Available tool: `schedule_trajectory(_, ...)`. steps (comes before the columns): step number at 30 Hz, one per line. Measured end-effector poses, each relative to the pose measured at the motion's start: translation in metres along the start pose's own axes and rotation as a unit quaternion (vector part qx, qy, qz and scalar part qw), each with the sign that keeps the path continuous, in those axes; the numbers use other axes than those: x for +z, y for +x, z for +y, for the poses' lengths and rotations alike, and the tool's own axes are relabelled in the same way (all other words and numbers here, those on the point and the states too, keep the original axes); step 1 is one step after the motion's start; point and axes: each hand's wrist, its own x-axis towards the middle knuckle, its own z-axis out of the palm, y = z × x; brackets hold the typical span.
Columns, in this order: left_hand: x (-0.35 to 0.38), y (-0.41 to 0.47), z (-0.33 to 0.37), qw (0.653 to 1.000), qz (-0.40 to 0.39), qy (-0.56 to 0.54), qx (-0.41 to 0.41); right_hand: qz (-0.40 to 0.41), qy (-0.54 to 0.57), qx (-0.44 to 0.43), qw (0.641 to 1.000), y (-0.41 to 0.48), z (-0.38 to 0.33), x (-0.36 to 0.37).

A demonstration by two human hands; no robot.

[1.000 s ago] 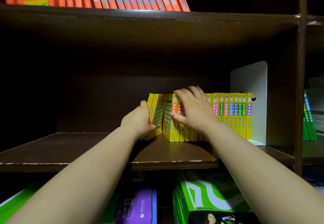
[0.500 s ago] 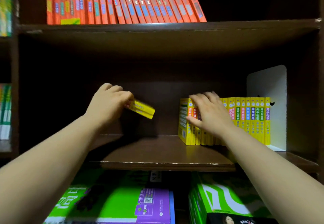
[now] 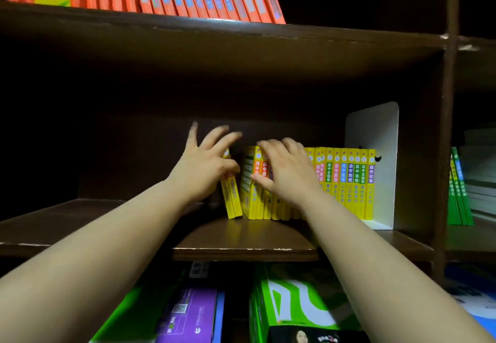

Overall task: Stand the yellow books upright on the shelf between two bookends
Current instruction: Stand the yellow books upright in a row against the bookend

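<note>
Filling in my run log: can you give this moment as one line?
left hand: open, setting tilted yellow book | right hand: flat on yellow row | white bookend: right end only

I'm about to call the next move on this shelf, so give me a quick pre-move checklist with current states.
1. Right bookend against the row's end: ok.
2. Main row of yellow books upright: ok.
3. Right hand steadying the row: ok.
4. Loose books by the left hand upright and closed up: not ok, they lean with a gap.
5. Left hand's grip on them: cannot tell, fingers spread and blurred.
6. Second bookend at the left: not ok, none visible.
</note>
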Motion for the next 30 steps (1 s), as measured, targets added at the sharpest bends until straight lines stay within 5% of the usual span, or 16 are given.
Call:
schedule_trajectory(6, 0.015, 0.0, 0.009, 0.962, -0.036, -0.24, -0.126, 0.011, -0.006, -0.006, 1.0, 0.0, 0.001, 0.002)
schedule_trajectory(10, 0.011, 0.011, 0.023, 0.829, -0.01, -0.517, -0.214, 0.017, -0.009, -0.015, 1.0, -0.001, 0.003, 0.006)
schedule_trajectory(14, 0.014, 0.017, 0.026, 0.745, -0.031, -0.563, -0.358, 0.007, 0.005, -0.02, 1.0, -0.003, 0.003, 0.006)
schedule_trajectory(16, 0.018, 0.016, 0.028, 0.714, -0.099, -0.606, -0.337, -0.005, 0.025, -0.031, 0.999, -0.005, 0.004, 0.003)
schedule_trajectory(20, 0.02, 0.015, 0.03, 0.713, -0.171, -0.623, -0.271, 0.017, 0.053, -0.022, 0.998, -0.011, 0.016, -0.01)
schedule_trajectory(25, 0.026, 0.012, 0.022, 0.709, -0.185, -0.632, -0.253, -0.08, -0.096, -0.104, 0.987, -0.025, 0.043, -0.017)
schedule_trajectory(30, 0.033, 0.011, 0.021, 0.71, -0.17, -0.636, -0.251, -0.08, -0.167, -0.122, 0.975, -0.019, 0.051, -0.011)
